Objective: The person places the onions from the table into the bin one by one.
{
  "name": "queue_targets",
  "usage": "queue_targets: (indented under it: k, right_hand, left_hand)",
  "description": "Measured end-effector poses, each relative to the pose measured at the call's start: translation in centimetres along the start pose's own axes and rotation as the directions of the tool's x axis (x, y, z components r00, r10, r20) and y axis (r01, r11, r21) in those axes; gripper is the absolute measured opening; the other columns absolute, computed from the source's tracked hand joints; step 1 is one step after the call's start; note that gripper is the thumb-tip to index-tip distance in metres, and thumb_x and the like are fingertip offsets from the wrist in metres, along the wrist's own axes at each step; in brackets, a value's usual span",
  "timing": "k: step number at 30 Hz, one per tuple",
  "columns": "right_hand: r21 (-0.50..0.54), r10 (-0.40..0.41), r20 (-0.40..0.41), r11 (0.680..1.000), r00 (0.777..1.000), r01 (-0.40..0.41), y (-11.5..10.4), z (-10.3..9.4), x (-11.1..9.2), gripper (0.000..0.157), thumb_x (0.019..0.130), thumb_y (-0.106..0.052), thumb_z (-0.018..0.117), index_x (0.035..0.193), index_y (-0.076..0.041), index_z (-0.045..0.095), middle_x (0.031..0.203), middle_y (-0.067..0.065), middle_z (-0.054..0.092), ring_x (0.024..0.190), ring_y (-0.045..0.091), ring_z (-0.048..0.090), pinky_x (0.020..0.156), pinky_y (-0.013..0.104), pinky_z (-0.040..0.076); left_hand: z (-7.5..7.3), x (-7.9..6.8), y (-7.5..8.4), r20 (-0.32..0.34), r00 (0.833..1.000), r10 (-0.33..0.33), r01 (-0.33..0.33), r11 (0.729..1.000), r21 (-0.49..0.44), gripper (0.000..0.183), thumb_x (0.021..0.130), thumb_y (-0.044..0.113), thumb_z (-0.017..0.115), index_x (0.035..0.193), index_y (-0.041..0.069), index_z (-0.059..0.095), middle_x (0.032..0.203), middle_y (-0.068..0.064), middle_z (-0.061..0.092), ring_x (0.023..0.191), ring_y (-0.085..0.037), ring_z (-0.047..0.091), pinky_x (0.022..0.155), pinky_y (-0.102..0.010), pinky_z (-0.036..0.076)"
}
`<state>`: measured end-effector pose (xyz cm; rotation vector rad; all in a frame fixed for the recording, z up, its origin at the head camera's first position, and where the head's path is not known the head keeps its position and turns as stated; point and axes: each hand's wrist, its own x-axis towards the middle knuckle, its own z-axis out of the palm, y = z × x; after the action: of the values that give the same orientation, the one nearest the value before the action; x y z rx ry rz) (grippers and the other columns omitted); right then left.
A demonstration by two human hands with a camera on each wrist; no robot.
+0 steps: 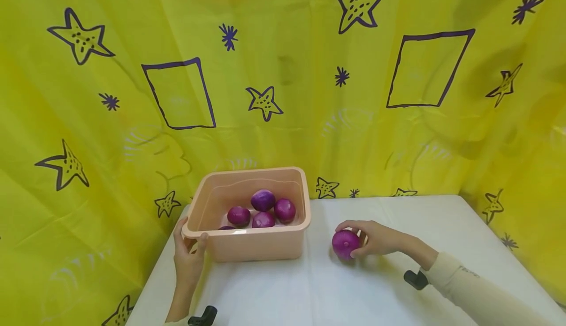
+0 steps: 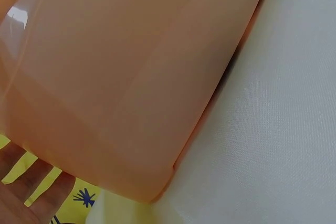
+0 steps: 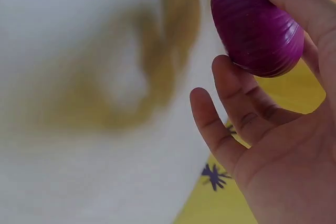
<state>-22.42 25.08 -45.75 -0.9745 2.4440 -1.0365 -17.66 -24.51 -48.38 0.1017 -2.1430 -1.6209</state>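
A peach-coloured plastic tub [image 1: 256, 246] stands on the left part of the table, with several red onions in it, one purple onion [image 1: 263, 200] toward the back. My left hand [image 1: 187, 259] grips the tub's rim at its near left corner, thumb at the front and fingers along the left side. In the left wrist view the tub's wall [image 2: 121, 77] fills most of the picture. To the right of the tub, my right hand [image 1: 378, 237] holds another red onion [image 1: 346, 244] between thumb and fingers. The right wrist view shows this onion [image 3: 257, 27] pinched, with two fingers spread below.
White cloth covers the table [image 1: 274, 294]. Behind it and at both sides hangs a yellow curtain [image 1: 305, 144] with drawn stars and squares. The tub's back lies close to the curtain. A small dark device [image 1: 416, 280] sits at the right wrist.
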Motion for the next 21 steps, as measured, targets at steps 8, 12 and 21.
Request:
queue_targets:
  k: [8,12,21]
  right_hand:
    - [-0.09,0.01,-0.125,0.996,0.992,-0.021,-1.6,-4.5,-0.4,0.059,0.086,-0.024,0.085,0.138,-0.016,0.057,0.124,0.009,0.064,0.097,0.023,0.062,0.078,0.03,0.059]
    - [-0.149,-0.032,-0.224,0.989,0.974,-0.002,-2.2,-6.6,-0.2,0.061,0.085,-0.021,0.086,0.138,-0.014,0.058,0.122,0.011,0.065,0.095,0.025,0.063,0.075,0.029,0.059]
    - [-0.23,-0.06,-0.38,0.973,0.923,-0.031,-3.6,-10.5,0.6,0.064,0.082,-0.017,0.089,0.138,-0.014,0.059,0.112,0.013,0.066,0.088,0.024,0.066,0.072,0.025,0.059]
  left_hand:
    - [0.0,0.0,-0.2,0.008,1.0,0.009,-0.009,1.0,0.001,0.074,0.102,0.025,0.065,0.162,0.029,0.021,0.161,-0.013,0.037,0.129,-0.034,0.053,0.083,-0.006,0.048]
    - [0.1,0.0,-0.1,0.01,0.999,0.03,-0.03,1.0,-0.004,0.075,0.101,0.026,0.066,0.161,0.029,0.021,0.161,-0.009,0.038,0.132,-0.033,0.052,0.087,-0.01,0.047]
    - [0.1,0.1,0.1,-0.005,1.0,0.011,-0.011,1.0,0.011,0.073,0.103,0.023,0.064,0.162,0.026,0.022,0.159,-0.015,0.039,0.127,-0.034,0.053,0.083,-0.005,0.047]
